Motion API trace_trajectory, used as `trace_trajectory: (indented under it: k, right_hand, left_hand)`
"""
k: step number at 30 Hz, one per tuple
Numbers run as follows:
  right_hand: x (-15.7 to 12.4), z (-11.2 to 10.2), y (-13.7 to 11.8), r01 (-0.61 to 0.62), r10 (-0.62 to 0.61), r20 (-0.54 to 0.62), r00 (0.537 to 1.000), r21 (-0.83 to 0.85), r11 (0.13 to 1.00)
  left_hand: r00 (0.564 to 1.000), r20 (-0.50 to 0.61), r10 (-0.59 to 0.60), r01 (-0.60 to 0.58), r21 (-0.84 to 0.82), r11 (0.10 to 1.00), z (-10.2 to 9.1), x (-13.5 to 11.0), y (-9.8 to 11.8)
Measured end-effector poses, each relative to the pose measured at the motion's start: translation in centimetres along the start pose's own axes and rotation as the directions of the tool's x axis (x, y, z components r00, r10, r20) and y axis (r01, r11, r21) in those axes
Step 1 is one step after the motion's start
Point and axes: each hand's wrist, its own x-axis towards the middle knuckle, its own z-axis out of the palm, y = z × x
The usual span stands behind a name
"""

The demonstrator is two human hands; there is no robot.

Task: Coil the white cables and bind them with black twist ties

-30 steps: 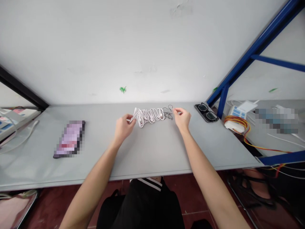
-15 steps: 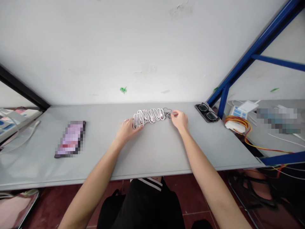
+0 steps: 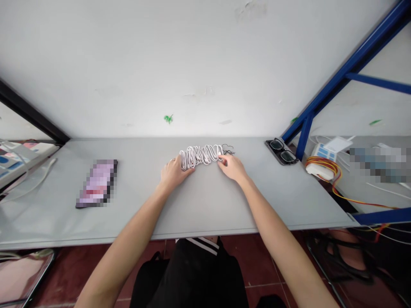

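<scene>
Several coiled white cables (image 3: 201, 155) lie side by side in a row on the grey tabletop. My left hand (image 3: 172, 172) grips the row's left end, its thumb along the front and the other fingers partly hidden at the side. At the opposite end, my right hand (image 3: 233, 167) has thumb and fingertips closed on the last white coil. Just behind those fingers is a small heap of thin black ties (image 3: 228, 149), partly covered by the hand.
A phone-like slab (image 3: 98, 184), blurred out, lies to the left. Glasses (image 3: 282, 150) rest on a dark tray at the right, beside a blue metal frame (image 3: 305, 132). Red and yellow wires (image 3: 334, 175) loop over a white device beyond. A white wall stands behind the table.
My right hand has moved left from the black ties to the right end of the white cables. My left hand stays at the left end. The view has shifted slightly.
</scene>
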Motion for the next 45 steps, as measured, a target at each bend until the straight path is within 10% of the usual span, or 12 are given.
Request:
trace_trajectory:
  k: [7,15,21,45]
  right_hand:
    - [0.1,0.3,0.0,0.084,-0.086,0.028,0.996,0.066,0.994]
    - [0.0,-1.0,0.4,-0.097,0.112,-0.105,0.988,0.136,0.986]
    - [0.1,-0.5,0.4,-0.106,0.111,-0.044,0.993,0.087,0.991]
    - [0.9,1.5,-2.8,-0.193,0.182,-0.063,0.981,-0.291,0.937]
  left_hand:
    - [1.0,-0.029,0.004,-0.004,-0.003,1.0,0.1,0.5,-0.7]
    - [0.966,-0.247,0.076,-0.127,-0.198,0.972,-0.9,-0.6,0.2]
    - [0.95,-0.103,0.296,-0.313,-0.32,0.894,-0.2,-0.8,0.7]
    - [0.926,0.022,0.377,-0.353,-0.302,0.886,1.3,-1.0,1.4]
